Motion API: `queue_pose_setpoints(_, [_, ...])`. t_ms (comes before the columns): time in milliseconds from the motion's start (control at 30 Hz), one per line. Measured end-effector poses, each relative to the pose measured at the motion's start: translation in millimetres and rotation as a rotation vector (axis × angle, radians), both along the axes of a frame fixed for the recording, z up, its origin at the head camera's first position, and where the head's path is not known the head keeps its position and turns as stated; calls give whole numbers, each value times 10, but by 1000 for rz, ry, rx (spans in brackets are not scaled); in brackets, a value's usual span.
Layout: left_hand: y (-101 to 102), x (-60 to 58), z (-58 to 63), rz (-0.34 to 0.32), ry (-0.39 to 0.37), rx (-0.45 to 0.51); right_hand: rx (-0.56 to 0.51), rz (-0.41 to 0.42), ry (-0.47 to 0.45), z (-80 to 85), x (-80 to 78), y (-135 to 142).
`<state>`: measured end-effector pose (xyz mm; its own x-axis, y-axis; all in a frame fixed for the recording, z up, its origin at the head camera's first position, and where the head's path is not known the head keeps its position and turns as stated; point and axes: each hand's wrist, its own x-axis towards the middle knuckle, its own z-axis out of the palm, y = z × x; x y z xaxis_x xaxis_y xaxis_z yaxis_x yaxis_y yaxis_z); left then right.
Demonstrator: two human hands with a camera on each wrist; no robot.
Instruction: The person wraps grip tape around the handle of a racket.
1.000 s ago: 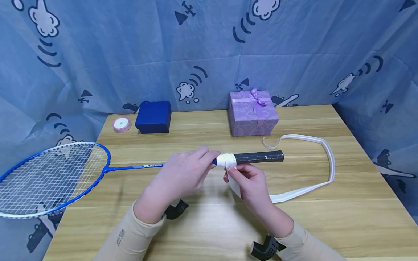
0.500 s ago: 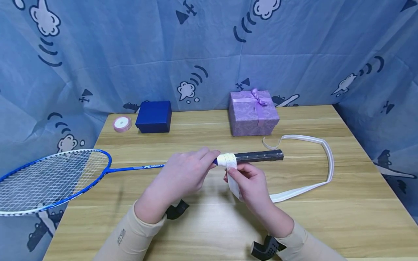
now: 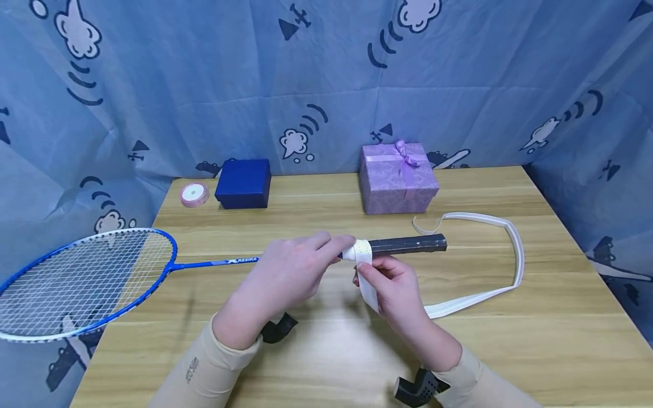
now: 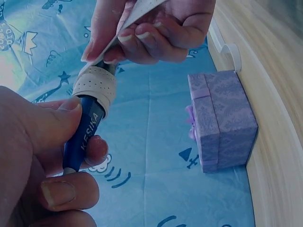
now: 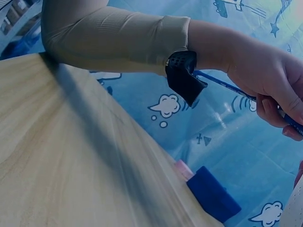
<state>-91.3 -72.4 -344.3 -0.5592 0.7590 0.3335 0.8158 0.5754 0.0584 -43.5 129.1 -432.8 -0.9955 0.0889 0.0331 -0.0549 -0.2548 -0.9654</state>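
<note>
A blue and white badminton racket (image 3: 216,263) is held above the table, its head at the left and its black handle (image 3: 408,244) pointing right. My left hand (image 3: 291,272) grips it at the blue cone marked KESIKA (image 4: 89,124), just below the handle. White perforated grip tape (image 4: 96,86) is wound round the start of the handle. Between thumb and fingers my right hand (image 3: 390,283) pinches the tape, which hangs down from the wrap. Its loose length (image 3: 517,249) runs behind the right hand and curves over the table to a thin curled end near the purple box.
At the back of the wooden table (image 3: 316,362) stand a dark blue box (image 3: 244,184) and a purple gift box (image 3: 399,178) with a bow. A pink ribbon spool (image 3: 194,194) lies at the back left. A blue patterned cloth (image 3: 326,73) hangs behind.
The racket head has dipped and risen slightly at the left. Both hands keep their holds, and the tape wrap looks the same.
</note>
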Motion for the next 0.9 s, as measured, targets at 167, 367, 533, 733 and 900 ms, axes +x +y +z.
queue_pose_setpoints(167, [9, -4, -6, -28, -16, 5, 2, -23, 7, 28, 5, -2])
queue_pose_setpoints(367, [6, -9, -19, -43, -37, 31, -24, -29, 16, 18, 8, -16])
queue_pose_setpoints(533, [9, -5, -11, -37, -48, 37, -22, -34, 3, 18, 9, -19])
queue_pose_setpoints(733, [3, -4, -14, -29, -74, 45, -5, -33, 30, 23, 10, -8])
queue_pose_setpoints(900, [2, -4, -18, -32, -62, 38, 2, -36, 37, 31, 10, -3])
